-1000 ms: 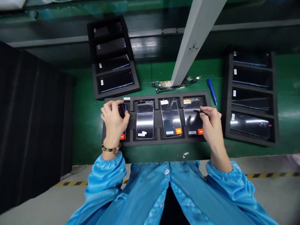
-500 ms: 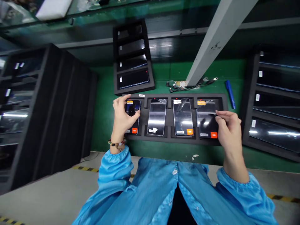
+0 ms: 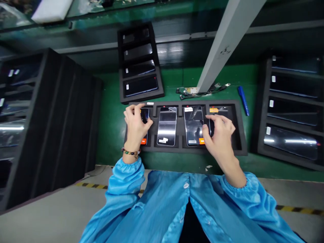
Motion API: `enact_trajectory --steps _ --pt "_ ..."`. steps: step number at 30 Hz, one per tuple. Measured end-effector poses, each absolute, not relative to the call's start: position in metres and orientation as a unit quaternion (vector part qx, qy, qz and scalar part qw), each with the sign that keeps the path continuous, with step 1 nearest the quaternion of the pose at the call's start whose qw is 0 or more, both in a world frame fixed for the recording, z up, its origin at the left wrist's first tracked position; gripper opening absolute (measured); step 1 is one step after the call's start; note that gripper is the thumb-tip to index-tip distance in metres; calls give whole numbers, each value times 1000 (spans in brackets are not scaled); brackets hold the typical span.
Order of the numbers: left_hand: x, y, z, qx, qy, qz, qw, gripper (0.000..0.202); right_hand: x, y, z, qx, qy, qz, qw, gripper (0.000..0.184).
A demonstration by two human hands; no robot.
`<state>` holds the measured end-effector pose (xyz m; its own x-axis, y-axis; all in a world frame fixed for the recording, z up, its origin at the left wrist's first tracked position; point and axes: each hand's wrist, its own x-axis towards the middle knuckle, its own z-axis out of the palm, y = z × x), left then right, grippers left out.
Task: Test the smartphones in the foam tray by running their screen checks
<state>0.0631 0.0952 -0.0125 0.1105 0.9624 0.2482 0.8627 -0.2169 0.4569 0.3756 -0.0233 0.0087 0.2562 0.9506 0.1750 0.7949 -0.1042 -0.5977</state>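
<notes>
Foam-trayed phones [image 3: 144, 116] under left hand [image 3: 136, 126], right hand [image 3: 220, 135]

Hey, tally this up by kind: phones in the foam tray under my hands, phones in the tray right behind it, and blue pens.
Phones in the front foam tray: 4, the end two partly under the left hand and right hand
Phones in the foam tray behind it: 4
Blue pens: 1
Total: 9

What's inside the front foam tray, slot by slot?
The foam tray holds four phones, one per slot. The second phone and third phone show almost fully. The left hand covers most of the leftmost phone, the right hand most of the rightmost phone.
</notes>
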Motion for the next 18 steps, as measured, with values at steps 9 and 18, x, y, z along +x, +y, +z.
enact_trajectory --steps 9,18 --pt "37 92 -5 729 591 310 150 74 363 -5 0 -719 -600 185 296 36" --pt "35 91 -2 727 583 313 185 65 364 -8 6 -728 -550 250 325 22"
